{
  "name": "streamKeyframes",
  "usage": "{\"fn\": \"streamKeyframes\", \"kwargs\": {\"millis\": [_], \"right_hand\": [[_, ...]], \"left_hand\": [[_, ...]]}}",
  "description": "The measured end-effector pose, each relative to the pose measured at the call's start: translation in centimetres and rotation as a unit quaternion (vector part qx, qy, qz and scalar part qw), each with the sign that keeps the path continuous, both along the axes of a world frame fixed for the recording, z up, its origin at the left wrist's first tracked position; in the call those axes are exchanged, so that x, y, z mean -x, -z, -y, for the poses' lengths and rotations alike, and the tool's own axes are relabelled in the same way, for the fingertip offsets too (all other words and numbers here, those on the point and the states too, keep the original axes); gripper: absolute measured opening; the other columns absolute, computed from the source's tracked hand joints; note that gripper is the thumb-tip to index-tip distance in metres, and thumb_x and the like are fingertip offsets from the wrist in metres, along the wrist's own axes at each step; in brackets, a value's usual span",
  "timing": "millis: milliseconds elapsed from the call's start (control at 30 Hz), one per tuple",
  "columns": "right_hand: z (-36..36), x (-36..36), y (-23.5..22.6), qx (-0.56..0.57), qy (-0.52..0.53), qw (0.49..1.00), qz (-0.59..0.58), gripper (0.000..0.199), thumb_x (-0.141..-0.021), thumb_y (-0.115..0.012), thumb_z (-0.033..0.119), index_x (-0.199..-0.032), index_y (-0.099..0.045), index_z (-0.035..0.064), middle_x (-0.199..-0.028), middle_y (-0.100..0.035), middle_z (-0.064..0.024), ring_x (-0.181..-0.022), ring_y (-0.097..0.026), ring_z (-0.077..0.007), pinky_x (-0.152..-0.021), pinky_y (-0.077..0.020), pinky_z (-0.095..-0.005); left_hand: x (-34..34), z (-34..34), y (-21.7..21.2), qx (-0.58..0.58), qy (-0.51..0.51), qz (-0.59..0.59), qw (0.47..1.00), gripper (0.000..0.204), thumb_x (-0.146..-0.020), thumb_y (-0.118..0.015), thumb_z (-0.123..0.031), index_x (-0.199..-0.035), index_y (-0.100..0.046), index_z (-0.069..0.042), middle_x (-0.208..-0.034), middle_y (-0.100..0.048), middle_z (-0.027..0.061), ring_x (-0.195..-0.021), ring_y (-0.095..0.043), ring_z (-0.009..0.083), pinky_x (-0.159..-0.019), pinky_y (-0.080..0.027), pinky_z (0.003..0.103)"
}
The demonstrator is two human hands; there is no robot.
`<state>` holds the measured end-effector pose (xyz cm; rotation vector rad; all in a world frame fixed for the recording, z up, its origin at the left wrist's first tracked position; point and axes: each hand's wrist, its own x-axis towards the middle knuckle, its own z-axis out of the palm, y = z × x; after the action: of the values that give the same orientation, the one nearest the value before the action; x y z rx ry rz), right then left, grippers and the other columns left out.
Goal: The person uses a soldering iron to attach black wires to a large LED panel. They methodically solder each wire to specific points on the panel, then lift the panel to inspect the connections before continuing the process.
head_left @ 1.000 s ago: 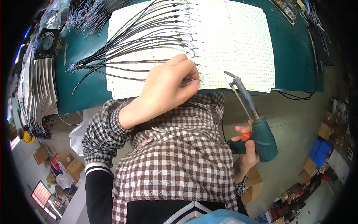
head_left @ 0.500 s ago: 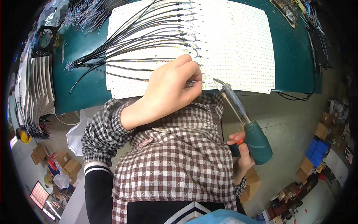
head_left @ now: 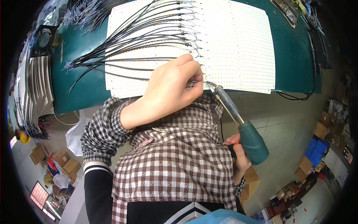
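Observation:
My left hand (head_left: 173, 82) is closed in a pinch on the end of a black cable (head_left: 136, 77), low on a white LED board panel (head_left: 238, 52). The cable's tip is mostly hidden by my fingers. My right hand (head_left: 240, 153) grips a soldering gun with a green handle (head_left: 253, 143). A metal barrel runs up from the handle, with a thin feed tube beside it. Its bent tip (head_left: 209, 83) meets the board's near edge, just right of my left fingertips. Several black cables (head_left: 145, 41) with thin wire ends lie in a row across the panel.
The panel rests on a green-topped table (head_left: 80, 87). A stack of white boards (head_left: 35, 86) and a black fan (head_left: 44, 40) are at the left. A bundle of wires (head_left: 87, 15) lies at the far left. Cardboard boxes (head_left: 250, 183) stand on the floor.
My right hand has moved the soldering gun left, bringing its tip close to my left fingertips at the board. My left hand has barely moved.

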<state>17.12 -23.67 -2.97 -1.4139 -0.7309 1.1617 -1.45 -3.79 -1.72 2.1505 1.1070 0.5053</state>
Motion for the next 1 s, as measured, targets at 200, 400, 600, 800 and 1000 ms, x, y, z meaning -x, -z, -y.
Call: {"fn": "streamKeyframes", "kwargs": {"millis": [200, 400, 600, 800, 1000], "right_hand": [[0.0, -0.3, 0.6, -0.031, 0.007, 0.998, -0.054, 0.023, -0.080, -0.074, 0.006, -0.093, -0.059, -0.0063, -0.081, -0.064, -0.0134, -0.074, -0.065, -0.0211, -0.069, -0.0558, -0.0319], [-0.1, -0.1, 0.0, 0.010, -0.007, 1.000, -0.015, 0.028, -0.085, -0.066, 0.021, -0.090, -0.056, -0.0052, -0.080, -0.057, -0.0135, -0.076, -0.058, -0.0225, -0.068, -0.0529, -0.0340], [0.6, -0.4, 0.8, 0.020, -0.017, 1.000, 0.002, 0.029, -0.085, -0.066, 0.021, -0.089, -0.055, -0.0052, -0.078, -0.056, -0.0130, -0.074, -0.057, -0.0219, -0.068, -0.0523, -0.0351], [0.0, 0.3, 0.3, -0.015, 0.014, 1.000, -0.012, 0.032, -0.085, -0.066, 0.026, -0.088, -0.054, -0.0042, -0.076, -0.054, -0.0119, -0.071, -0.057, -0.0214, -0.065, -0.0522, -0.0351], [-0.4, 0.7, -0.1, -0.065, 0.079, 0.992, -0.072, 0.025, -0.085, -0.069, 0.015, -0.091, -0.057, -0.0061, -0.083, -0.060, -0.0146, -0.069, -0.061, -0.0224, -0.067, -0.0546, -0.0346]], "left_hand": [[0.0, 0.0, -0.1, 0.000, 0.001, -0.005, 1.000, 0.008, -0.071, -0.064, -0.005, -0.076, -0.058, -0.004, -0.074, -0.054, 0.0059, -0.063, -0.058, 0.0188, -0.053, -0.046, 0.029], [-0.1, 0.0, -0.2, 0.019, -0.009, -0.002, 1.000, 0.008, -0.071, -0.064, -0.008, -0.073, -0.057, -0.005, -0.075, -0.056, 0.0088, -0.070, -0.059, 0.0288, -0.061, -0.047, 0.039], [-0.1, 0.0, -0.2, 0.016, -0.009, 0.003, 1.000, 0.008, -0.071, -0.064, -0.009, -0.074, -0.057, -0.005, -0.076, -0.057, 0.0088, -0.070, -0.059, 0.0294, -0.061, -0.047, 0.039], [0.0, 0.0, -0.3, 0.015, -0.008, 0.004, 1.000, 0.008, -0.071, -0.064, -0.009, -0.074, -0.058, -0.004, -0.076, -0.057, 0.0092, -0.070, -0.059, 0.0294, -0.061, -0.047, 0.039], [-0.1, 0.0, -0.1, 0.019, -0.006, 0.003, 1.000, 0.008, -0.071, -0.063, -0.009, -0.074, -0.057, -0.005, -0.075, -0.056, 0.0093, -0.069, -0.059, 0.0294, -0.061, -0.047, 0.039]]}}
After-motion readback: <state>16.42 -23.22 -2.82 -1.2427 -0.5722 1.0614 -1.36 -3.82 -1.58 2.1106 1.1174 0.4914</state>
